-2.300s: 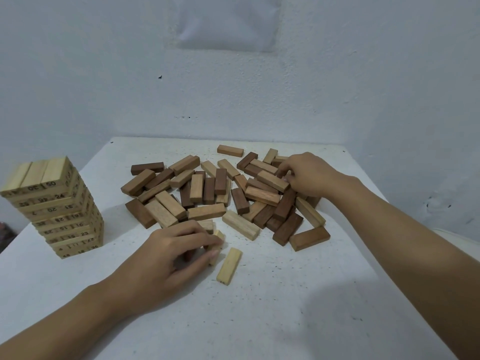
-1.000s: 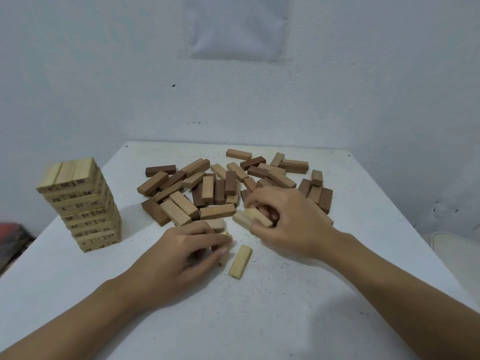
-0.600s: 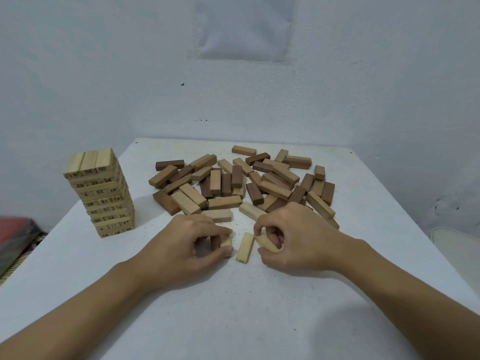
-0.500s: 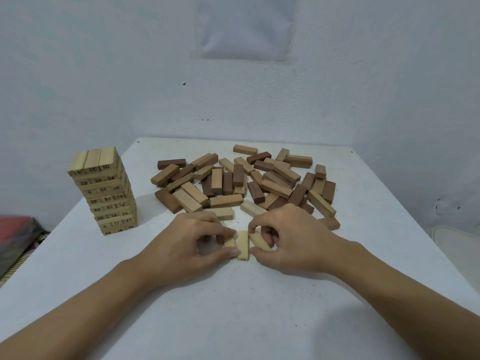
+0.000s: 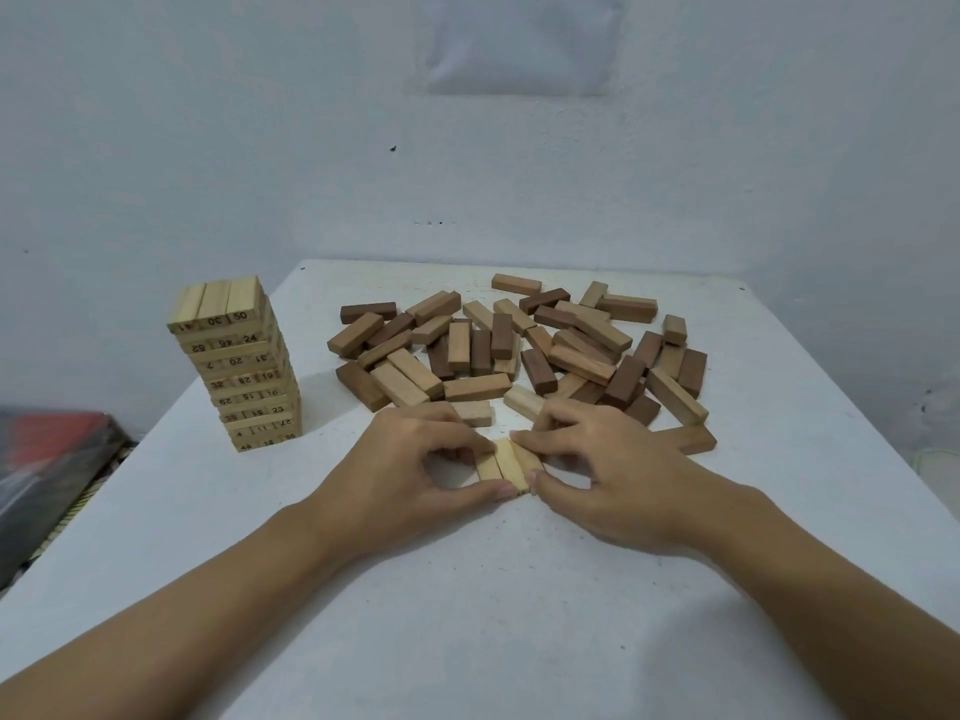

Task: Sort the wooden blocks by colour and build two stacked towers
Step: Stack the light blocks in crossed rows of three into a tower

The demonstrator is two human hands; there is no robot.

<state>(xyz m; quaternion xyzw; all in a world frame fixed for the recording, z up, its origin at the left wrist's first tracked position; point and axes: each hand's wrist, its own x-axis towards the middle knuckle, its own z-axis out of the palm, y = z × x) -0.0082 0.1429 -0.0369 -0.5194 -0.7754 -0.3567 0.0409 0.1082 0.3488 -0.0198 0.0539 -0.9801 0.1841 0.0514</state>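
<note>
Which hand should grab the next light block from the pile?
Probably the right hand: the nearest pale block lies just beyond it, farther from the left hand. Both pinch the row of three blocks now.

bare left hand (image 5: 415,470) and forearm (image 5: 208,605), bare right hand (image 5: 608,475) and forearm (image 5: 810,589), short fingernails (image 5: 504,492)

Pale yellow wood, black numbers printed on ends: tower (image 5: 236,363), left of frame. Light tan, mid-brown, dark reddish-brown mixed in loose pile (image 5: 519,350), centre. Pale cream seen on row of three blocks (image 5: 506,465), below pile. White, flecked with dark specks: tabletop (image 5: 467,589). Pale blue-grey: wall (image 5: 208,148). Red and black: object (image 5: 47,454), lower left edge.
</note>
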